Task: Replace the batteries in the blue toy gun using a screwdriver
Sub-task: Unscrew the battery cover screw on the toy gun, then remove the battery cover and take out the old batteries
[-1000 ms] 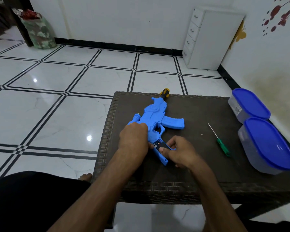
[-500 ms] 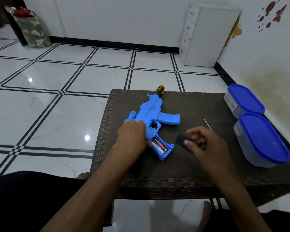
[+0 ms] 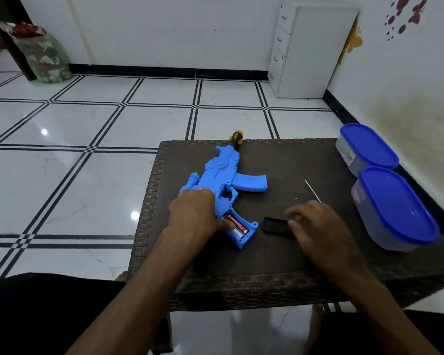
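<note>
The blue toy gun [image 3: 223,185] lies on its side on the dark woven table [image 3: 280,254], muzzle pointing away and grip toward the person, much as it lay half a second ago. The left hand [image 3: 195,213] presses flat on the rear of the gun, holding it down rather than clasping it, with the thumb now reaching to the edge of the open compartment in the grip, where the batteries [image 3: 237,224] show orange and silver. The clearest change is on the right: the black battery cover [image 3: 276,226], which was pinched in raised fingers a moment ago, now lies on the table just beside the grip. The right hand [image 3: 313,226] hovers low over it with fingers loosely spread, fingertips at the cover's right edge; whether they touch it cannot be told. One second ago that same hand was at the grip, working the cover off. The screwdriver [image 3: 312,190] lies beyond the right hand, only its thin metal shaft showing. Two blue-lidded containers [image 3: 392,208] stand at the table's right edge, unmoved.
</note>
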`<state>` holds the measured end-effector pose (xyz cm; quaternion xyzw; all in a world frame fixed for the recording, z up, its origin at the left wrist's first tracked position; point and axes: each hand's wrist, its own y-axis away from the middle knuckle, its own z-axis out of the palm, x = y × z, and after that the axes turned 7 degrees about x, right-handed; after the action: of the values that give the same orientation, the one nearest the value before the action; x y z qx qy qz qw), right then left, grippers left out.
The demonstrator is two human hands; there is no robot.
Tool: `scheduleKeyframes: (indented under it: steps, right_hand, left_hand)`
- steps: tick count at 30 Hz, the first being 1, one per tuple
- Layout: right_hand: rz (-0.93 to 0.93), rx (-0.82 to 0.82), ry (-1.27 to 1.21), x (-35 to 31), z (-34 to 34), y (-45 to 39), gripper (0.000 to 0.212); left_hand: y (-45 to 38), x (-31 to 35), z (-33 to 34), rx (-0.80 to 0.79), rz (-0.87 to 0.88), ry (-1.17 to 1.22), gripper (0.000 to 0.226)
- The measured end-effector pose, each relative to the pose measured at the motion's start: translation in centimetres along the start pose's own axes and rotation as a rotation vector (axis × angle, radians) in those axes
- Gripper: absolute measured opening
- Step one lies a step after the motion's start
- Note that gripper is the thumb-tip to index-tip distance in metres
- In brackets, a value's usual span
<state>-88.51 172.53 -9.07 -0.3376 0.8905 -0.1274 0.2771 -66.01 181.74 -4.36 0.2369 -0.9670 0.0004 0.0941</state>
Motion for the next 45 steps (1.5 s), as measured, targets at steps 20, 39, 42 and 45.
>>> scheduleKeyframes:
  steps: [20, 39, 42, 45]
  right_hand:
    - [0.381, 0.224, -0.379, 0.7, -0.9, -3.1, 0.022]
    - [0.099, 0.18, -0.588, -5.0, -0.8, -2.3, 0.022]
    - [0.039, 0.153, -0.55, -5.4, -0.7, -2.7, 0.021]
    - [-0.013, 0.11, -0.528, -5.8, -0.7, -3.2, 0.02]
  left_hand:
    - [-0.6, 0.2, 0.6, 0.058, -0.015, -0.061, 0.057]
    - [-0.8, 0.2, 2.1, 0.2, 0.039, 0.06, 0.044]
    - [-1.0, 0.4, 2.1, 0.188, 0.042, 0.032, 0.042]
    - [-1.1, 0.5, 1.9, 0.172, 0.046, 0.031, 0.041]
